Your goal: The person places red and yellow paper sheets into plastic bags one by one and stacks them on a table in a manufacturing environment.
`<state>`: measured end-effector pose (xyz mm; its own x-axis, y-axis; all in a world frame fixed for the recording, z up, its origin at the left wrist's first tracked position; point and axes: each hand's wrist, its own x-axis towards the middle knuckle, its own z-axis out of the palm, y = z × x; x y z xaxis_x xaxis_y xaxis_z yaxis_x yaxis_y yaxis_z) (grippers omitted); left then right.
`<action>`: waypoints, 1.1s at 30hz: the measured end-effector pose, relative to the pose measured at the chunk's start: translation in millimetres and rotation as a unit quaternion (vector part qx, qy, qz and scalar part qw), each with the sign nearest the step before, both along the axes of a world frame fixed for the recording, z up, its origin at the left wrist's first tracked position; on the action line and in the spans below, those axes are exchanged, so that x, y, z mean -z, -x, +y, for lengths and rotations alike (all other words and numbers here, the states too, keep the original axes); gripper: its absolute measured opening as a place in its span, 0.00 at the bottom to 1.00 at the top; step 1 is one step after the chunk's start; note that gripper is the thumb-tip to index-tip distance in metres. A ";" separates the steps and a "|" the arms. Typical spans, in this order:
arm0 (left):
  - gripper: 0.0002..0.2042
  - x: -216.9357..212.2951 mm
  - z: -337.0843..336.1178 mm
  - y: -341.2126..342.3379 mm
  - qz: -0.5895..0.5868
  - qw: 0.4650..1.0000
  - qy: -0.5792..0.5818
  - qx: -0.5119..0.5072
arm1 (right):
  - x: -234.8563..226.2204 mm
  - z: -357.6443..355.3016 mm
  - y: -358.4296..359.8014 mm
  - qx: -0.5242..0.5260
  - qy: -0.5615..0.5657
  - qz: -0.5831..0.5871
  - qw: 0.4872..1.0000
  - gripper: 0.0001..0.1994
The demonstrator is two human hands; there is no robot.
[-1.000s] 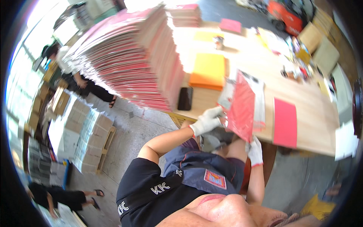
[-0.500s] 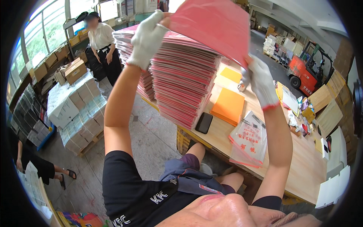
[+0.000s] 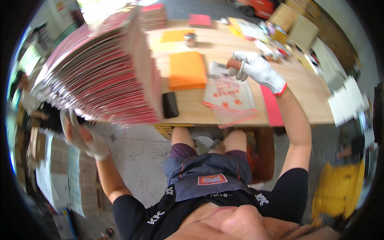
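Observation:
Both my hands wear white gloves with bare fingertips. My left hand (image 3: pixel 83 138), smeared by motion, is open with fingers apart, just below the near left corner of a tall stack of red sheets (image 3: pixel 108 80); whether it touches the stack I cannot tell. Over the right part of the table, my right hand (image 3: pixel 256 70) is open, fingers loosely curled, with nothing visible in it. A flat red sheet (image 3: pixel 271 106) lies on the tabletop beside my right wrist. Between the hands are an orange stack of paper (image 3: pixel 187 71), a clear printed plastic bag (image 3: pixel 230 94) and a black phone (image 3: pixel 170 105).
Smaller red stacks (image 3: pixel 200 21) stand at the back of the wooden table (image 3: pixel 308 100). A small round container (image 3: pixel 190 39) sits behind the orange paper. Assorted clutter (image 3: pixel 276 44) covers the far right. A yellow chair-like object (image 3: pixel 338 192) is right of me; wrapped bundles (image 3: pixel 80 176) stand left.
My hands have parted and come down, and the red sheet held up between them is no longer in them. My view has turned right and down. A red sheet now shows beside my right wrist.

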<state>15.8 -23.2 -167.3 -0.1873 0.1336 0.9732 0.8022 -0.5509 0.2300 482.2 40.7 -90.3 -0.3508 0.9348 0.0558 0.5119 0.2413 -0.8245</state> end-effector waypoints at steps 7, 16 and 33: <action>0.21 174.1 -3.1 -165.4 -0.016 0.827 0.445 0.343 | 216.5 -85.1 -221.7 0.368 0.058 -0.425 0.825 0.16; 0.29 265.4 110.0 -360.9 0.380 0.781 0.435 0.236 | 272.2 -109.6 -233.3 0.430 0.138 -0.408 0.794 0.30; 0.24 191.9 279.2 -275.0 0.384 0.692 0.603 0.101 | 248.3 -105.4 -272.9 0.349 0.192 -0.362 0.843 0.19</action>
